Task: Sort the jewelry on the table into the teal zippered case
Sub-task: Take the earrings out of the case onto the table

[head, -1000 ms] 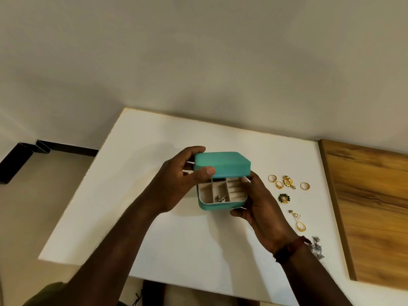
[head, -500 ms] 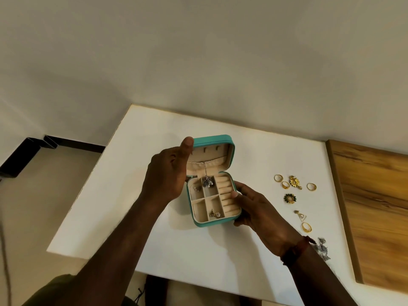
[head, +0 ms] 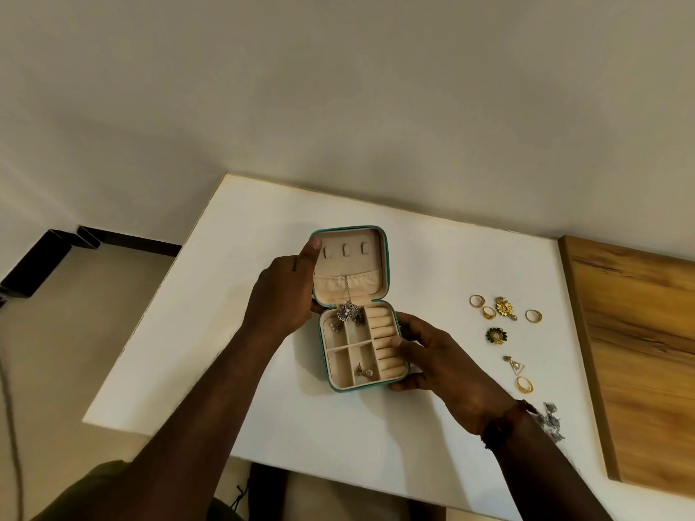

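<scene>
White table (head: 376,426): teal zippered case (head: 380,257) open mid-table, lid raised. Left hand (head: 280,298) grips lid's left edge, thumb on rim. Right hand (head: 440,364) clamps base's right side, thumb on ring rolls. Pendant (head: 346,312) hangs from lid pocket. Gold rings (head: 489,312) loose, right of case.

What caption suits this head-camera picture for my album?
Left hand and right hand hold the teal zippered case open at a white table, with gold rings lying loose to its right.
</scene>
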